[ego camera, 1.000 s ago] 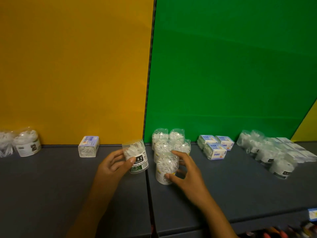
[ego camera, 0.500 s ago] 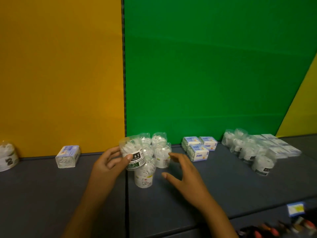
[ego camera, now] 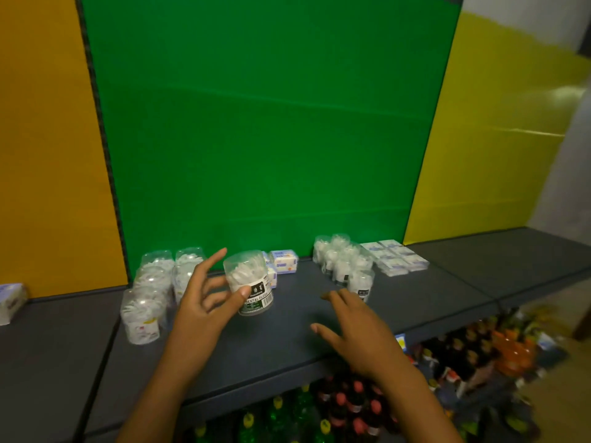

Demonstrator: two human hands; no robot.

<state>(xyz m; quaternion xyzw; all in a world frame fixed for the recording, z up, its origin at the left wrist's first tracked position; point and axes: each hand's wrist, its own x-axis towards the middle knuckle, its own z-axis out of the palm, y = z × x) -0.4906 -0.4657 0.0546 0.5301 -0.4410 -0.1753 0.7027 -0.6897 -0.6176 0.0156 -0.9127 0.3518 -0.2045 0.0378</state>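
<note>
My left hand (ego camera: 204,302) holds a clear dental floss jar (ego camera: 248,281) above the grey shelf (ego camera: 287,340), thumb pressed on its front and fingers behind it. The jar is full of white picks and has a black and green label. My right hand (ego camera: 355,330) hovers over the shelf to the right of the jar, fingers spread and holding nothing. A cluster of the same floss jars (ego camera: 150,292) stands to the left of my left hand, by the green back panel.
A second group of floss jars (ego camera: 343,262) and flat white packs (ego camera: 395,257) sit at the right back. Small white-blue boxes (ego camera: 283,262) stand behind the held jar; another box (ego camera: 11,300) is far left. Bottles (ego camera: 345,401) fill the shelf below.
The view has swung right. My left hand has carried the jar rightward, away from the cluster. My right hand let go of a jar in the cluster and moved right, open.
</note>
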